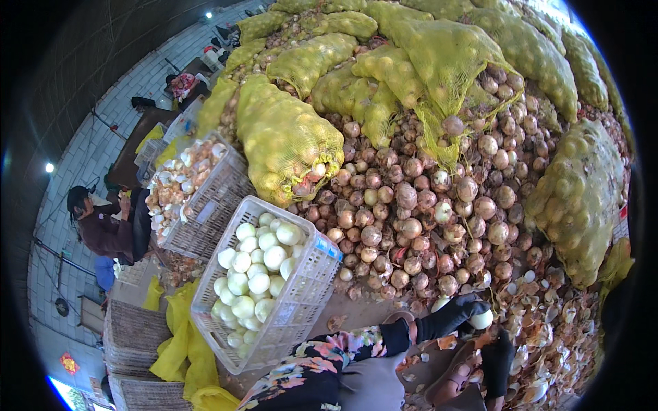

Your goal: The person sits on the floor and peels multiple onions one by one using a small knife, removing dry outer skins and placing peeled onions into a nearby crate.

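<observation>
My left hand (452,314), in a black glove under a floral sleeve, grips a peeled white onion (481,319). Close below it, my right hand (497,354), in a dark glove, is near the same onion; its fingers are partly hidden and I cannot tell what it holds. Another pale onion (440,304) shows just behind my left hand. Unpeeled onions (411,226) lie heaped beyond my hands, and loose onion skins (545,329) are scattered to the right. A grey plastic crate (218,334) of peeled white onions (257,277) stands to the left.
Yellow mesh sacks of onions (282,133) lie across the heap, with another sack (578,190) at the right. A crate of onion skins (205,221) stands beyond the onion crate. Stacked crates (136,334) and yellow mesh bags (193,344) are lower left. A person (105,226) sits at the left.
</observation>
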The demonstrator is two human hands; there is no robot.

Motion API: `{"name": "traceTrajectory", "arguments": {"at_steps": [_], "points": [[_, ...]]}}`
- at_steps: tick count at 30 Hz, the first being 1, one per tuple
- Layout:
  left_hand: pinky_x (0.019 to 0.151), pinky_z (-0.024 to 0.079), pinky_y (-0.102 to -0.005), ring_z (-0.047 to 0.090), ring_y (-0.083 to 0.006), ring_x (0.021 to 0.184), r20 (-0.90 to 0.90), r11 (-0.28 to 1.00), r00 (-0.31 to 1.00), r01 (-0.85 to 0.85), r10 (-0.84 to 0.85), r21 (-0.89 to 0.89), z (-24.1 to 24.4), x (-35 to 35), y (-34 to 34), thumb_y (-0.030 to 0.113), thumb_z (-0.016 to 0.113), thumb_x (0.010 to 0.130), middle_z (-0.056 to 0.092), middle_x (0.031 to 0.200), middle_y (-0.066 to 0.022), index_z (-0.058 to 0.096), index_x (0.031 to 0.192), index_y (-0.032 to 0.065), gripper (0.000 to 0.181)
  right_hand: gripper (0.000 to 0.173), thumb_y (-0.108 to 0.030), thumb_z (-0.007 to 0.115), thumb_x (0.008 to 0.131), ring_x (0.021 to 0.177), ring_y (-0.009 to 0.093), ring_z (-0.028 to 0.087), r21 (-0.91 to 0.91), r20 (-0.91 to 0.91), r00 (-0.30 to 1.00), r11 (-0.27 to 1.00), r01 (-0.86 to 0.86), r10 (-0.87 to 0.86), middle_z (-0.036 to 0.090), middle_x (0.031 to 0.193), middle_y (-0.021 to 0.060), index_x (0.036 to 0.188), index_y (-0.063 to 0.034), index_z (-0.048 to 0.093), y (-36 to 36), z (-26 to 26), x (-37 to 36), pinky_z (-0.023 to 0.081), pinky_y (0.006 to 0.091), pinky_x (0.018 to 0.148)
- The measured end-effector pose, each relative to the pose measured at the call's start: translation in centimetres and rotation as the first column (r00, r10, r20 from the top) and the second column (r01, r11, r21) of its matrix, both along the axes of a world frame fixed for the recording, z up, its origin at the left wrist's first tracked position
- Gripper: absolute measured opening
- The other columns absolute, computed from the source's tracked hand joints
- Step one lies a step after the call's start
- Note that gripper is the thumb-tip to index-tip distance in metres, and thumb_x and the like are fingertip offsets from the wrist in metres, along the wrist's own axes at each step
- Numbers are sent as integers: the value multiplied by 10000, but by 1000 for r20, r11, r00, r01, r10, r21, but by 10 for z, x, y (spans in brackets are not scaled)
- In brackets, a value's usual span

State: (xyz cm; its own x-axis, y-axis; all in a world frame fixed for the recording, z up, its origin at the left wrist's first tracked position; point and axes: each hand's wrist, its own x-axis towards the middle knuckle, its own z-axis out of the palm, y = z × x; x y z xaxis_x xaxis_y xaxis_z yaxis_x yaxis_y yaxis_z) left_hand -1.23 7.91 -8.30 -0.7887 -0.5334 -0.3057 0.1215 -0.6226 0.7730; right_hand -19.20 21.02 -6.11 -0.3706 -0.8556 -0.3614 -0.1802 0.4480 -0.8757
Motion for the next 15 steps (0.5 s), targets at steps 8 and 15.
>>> {"name": "traceTrajectory", "arguments": {"at_steps": [8, 15], "points": [[834, 486, -259, 551, -112, 991, -86, 956, 995, 24, -51, -294, 88, -15, -12, 308, 618, 913, 552, 1090, -49, 470, 1218, 35, 435, 501, 50, 653, 701, 596, 102, 597, -187, 308, 942, 979, -80, 136, 638, 874, 71, 1184, 14, 525, -44, 134, 15, 481, 220, 445], [761, 449, -281, 513, -114, 856, -111, 806, 990, 3, -86, -592, 98, -22, -30, 245, 630, 908, 539, 945, -51, 434, 1195, 31, 408, 486, 27, 663, 728, 641, 124, 623, -262, 387, 912, 965, -33, 136, 651, 877, 76, 1201, 7, 548, -68, 137, 15, 502, 233, 489]]}}
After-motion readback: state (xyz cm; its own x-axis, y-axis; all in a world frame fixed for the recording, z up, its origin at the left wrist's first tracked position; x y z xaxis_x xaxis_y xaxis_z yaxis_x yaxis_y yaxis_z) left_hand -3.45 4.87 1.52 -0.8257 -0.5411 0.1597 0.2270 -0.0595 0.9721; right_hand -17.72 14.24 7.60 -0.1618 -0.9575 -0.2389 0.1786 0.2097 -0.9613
